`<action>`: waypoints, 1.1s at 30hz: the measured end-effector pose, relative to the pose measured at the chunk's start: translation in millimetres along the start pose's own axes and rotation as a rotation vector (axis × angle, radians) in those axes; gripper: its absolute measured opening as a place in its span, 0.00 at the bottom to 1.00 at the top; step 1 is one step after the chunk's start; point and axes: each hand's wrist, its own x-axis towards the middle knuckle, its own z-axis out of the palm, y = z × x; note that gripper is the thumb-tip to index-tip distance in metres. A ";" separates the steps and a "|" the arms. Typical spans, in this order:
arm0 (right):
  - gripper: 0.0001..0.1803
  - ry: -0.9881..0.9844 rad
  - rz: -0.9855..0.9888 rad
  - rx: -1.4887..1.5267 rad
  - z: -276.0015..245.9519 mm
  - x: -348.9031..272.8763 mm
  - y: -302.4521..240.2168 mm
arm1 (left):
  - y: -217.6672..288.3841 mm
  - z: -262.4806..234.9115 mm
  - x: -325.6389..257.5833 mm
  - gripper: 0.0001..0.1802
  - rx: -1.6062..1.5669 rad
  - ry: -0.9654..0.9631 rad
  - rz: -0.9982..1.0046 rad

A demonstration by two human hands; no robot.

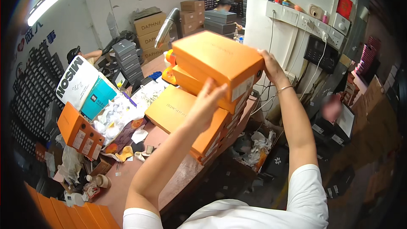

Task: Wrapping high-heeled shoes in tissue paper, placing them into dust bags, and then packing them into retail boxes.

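Orange box [212,53]: closed, flat-topped, rectangular, pale label [243,88] on end | hands [273,68]: both gripping it

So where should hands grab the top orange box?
I'd hold the top box by its two long sides, left hand from the left, right hand from the right: those walls are flat and opposite, and other boxes lie below.

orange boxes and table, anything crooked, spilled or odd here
The white paper heaps above its patterned container, and a loose piece lies beside it on the pink table, so it looks spilled. The top orange box also sits out of line with the box beneath, though the right hand is on it.
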 end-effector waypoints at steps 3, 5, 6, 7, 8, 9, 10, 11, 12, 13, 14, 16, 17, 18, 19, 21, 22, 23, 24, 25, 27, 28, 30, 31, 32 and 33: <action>0.28 0.037 0.089 -0.029 -26.0 11.4 23.5 | -27.1 -7.2 -13.0 0.40 0.149 -0.233 0.005; 0.30 0.080 0.089 -0.067 -17.5 7.8 23.4 | -28.8 -26.7 -44.6 0.33 0.228 -0.278 0.039; 0.29 0.107 0.024 -0.083 -11.2 5.3 27.5 | -30.1 -39.0 -63.2 0.32 0.214 -0.265 0.023; 0.30 0.136 -0.049 -0.106 -5.8 5.1 27.8 | -30.7 -52.6 -79.2 0.31 0.197 -0.257 0.016; 0.30 0.165 -0.122 -0.130 -3.2 5.0 27.8 | -32.3 -67.1 -92.8 0.30 0.171 -0.217 0.006; 0.28 0.211 -0.142 -0.263 -5.9 11.2 33.5 | -33.6 -79.9 -108.7 0.30 0.142 -0.180 -0.004; 0.28 0.259 -0.182 -0.424 -11.3 16.3 33.5 | -36.9 -93.3 -124.2 0.28 0.049 -0.126 -0.027; 0.28 0.313 -0.228 -0.591 -17.6 20.7 26.9 | -49.6 -115.4 -136.6 0.27 -0.032 -0.109 0.001; 0.29 0.364 -0.272 -0.736 -18.3 24.2 16.2 | -47.9 -131.1 -159.2 0.28 -0.036 -0.034 0.016; 0.26 0.441 -0.467 -0.837 -11.7 25.7 1.0 | -47.8 -146.4 -179.1 0.28 -0.041 0.046 0.027; 0.26 0.410 -0.557 -0.757 2.9 23.4 -24.1 | -46.2 -162.3 -200.4 0.27 -0.056 0.123 0.028; 0.25 0.318 -0.730 -0.673 34.9 14.8 -83.0 | -43.2 -187.9 -238.9 0.25 -0.066 0.266 0.050; 0.29 0.223 -0.717 -0.631 56.8 10.8 -108.5 | -39.9 -197.7 -259.3 0.24 -0.052 0.348 0.075; 0.33 0.251 -0.760 -0.694 62.7 26.6 -120.8 | -40.4 -202.1 -269.2 0.23 -0.054 0.401 0.106; 0.36 0.224 -0.765 -0.747 73.7 32.0 -131.2 | -50.8 -207.9 -272.0 0.23 -0.079 0.399 0.110; 0.37 0.210 -0.720 -0.855 85.5 57.8 -138.6 | -57.9 -207.8 -278.7 0.23 -0.108 0.404 0.150; 0.37 0.204 -0.696 -0.902 88.4 68.2 -135.3 | -62.3 -204.3 -279.8 0.23 -0.116 0.393 0.118; 0.37 0.168 -0.565 -1.025 98.2 66.9 -127.3 | -67.3 -200.2 -281.7 0.22 -0.119 0.392 0.090; 0.37 0.132 -0.430 -1.150 104.6 59.6 -115.2 | -71.5 -193.8 -278.9 0.22 -0.125 0.386 0.062; 0.37 -0.111 -0.221 -1.300 101.6 56.4 -82.6 | -77.6 -185.2 -268.7 0.22 -0.130 0.379 0.039; 0.37 -0.380 0.031 -1.398 106.0 54.7 -48.4 | -86.8 -173.3 -252.7 0.21 -0.134 0.338 0.018; 0.37 -0.391 0.058 -1.384 110.3 56.8 -48.5 | -90.0 -167.9 -245.2 0.21 -0.136 0.324 0.009; 0.36 -0.594 0.069 -1.327 104.2 77.8 -54.7 | -88.5 -153.9 -227.7 0.21 -0.107 0.270 0.006; 0.36 -0.659 0.154 -1.238 98.5 81.2 -62.0 | -87.5 -143.3 -213.8 0.21 -0.105 0.236 0.011; 0.36 -0.657 0.506 -1.099 103.1 87.4 -68.9 | -86.9 -134.3 -199.9 0.21 -0.097 0.209 0.029; 0.36 -0.663 0.140 -1.266 103.0 92.8 -50.2 | -88.8 -125.4 -186.2 0.22 -0.111 0.200 0.053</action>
